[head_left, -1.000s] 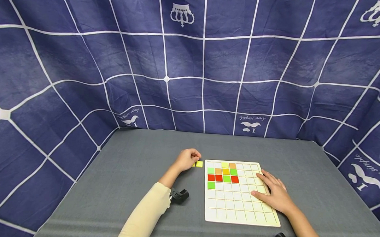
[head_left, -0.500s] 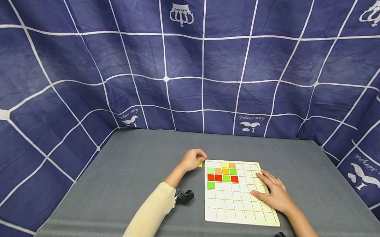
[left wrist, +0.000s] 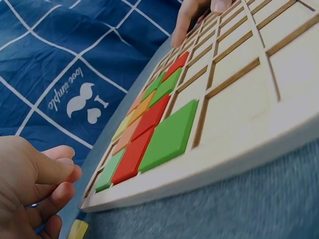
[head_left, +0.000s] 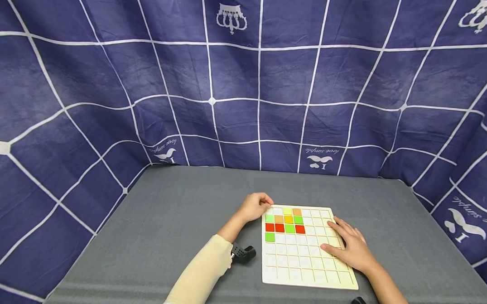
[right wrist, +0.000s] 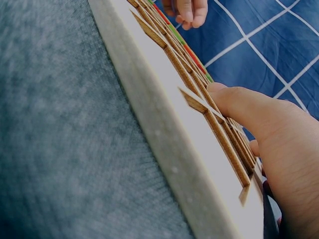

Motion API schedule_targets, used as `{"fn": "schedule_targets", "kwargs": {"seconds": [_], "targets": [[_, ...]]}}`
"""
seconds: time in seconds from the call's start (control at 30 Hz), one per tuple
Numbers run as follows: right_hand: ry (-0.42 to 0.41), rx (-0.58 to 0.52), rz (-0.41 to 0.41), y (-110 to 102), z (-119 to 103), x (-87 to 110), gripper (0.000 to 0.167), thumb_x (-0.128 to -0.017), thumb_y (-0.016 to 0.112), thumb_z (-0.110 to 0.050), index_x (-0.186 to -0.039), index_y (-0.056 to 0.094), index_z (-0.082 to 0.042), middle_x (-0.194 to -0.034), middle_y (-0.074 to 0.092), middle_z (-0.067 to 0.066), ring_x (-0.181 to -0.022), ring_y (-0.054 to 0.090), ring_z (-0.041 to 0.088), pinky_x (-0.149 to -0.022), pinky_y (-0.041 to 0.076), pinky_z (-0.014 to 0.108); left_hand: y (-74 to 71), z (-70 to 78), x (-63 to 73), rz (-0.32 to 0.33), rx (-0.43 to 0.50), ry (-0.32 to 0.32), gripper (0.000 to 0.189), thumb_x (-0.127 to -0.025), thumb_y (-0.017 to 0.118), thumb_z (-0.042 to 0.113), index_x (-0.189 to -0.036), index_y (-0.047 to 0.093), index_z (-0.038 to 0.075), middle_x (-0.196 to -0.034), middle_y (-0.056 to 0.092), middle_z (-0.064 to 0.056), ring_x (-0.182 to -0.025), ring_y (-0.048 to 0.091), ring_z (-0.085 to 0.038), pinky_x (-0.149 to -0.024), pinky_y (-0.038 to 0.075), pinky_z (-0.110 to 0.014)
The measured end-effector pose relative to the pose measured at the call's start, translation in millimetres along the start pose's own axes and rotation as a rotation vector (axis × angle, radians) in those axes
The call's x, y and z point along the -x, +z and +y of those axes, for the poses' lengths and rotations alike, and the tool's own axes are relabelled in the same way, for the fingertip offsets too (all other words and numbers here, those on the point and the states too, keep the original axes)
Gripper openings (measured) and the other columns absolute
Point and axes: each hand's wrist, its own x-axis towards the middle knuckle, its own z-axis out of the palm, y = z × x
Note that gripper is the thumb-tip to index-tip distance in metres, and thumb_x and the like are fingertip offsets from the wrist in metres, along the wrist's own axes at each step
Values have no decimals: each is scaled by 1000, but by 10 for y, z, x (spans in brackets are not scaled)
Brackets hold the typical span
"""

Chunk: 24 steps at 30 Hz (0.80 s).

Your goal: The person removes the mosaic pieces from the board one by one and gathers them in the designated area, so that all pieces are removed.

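Observation:
A pale wooden grid board [head_left: 300, 250] lies flat on the grey table. Several square tiles in red, orange, yellow and green, such as a green tile [left wrist: 169, 137], sit in its cells at the far left. At the board's far left corner is my left hand [head_left: 256, 208], thumb and forefinger brought together; whatever may be between the fingertips is hidden. Beneath that hand, a yellow tile [left wrist: 78, 229] lies off the board in the left wrist view. My right hand [head_left: 348, 249] rests spread on the board's right edge, its thumb [right wrist: 234, 99] over the cells.
A dark blue curtain [head_left: 238, 79] with white lines hangs behind and beside the table [head_left: 175, 212]. Black wrist cameras are worn on both arms, one of them the left wrist camera [head_left: 244, 254] near the board's left edge.
My left hand has moved right, from beside the yellow tiles to the board's far left corner. The yellow tile seen earlier is now hidden in the head view. My right hand stays put.

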Motion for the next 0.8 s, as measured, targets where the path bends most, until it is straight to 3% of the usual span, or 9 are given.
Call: {"fn": "schedule_targets", "kwargs": {"seconds": [0.3,0.8], "targets": [[4,-4,-6,-4,0,-3,79,-81,74,-45,-141,47,-3,-149,35,27,-135,28,49,-103,12,68,99,46,12,-9,52,77,9,-90,64,0,-88,69,7,-74,62,4,-65,56,-8,-60,47,-23],[5,-4,-6,-6,-8,1,79,-81,75,-45,-141,48,-2,-149,34,27,-135,27,49,-104,12,68,277,159,-61,-8,22,26,5,-90,68,4,-91,70,8,-76,62,4,-66,53,-5,-63,45,-20]]}}
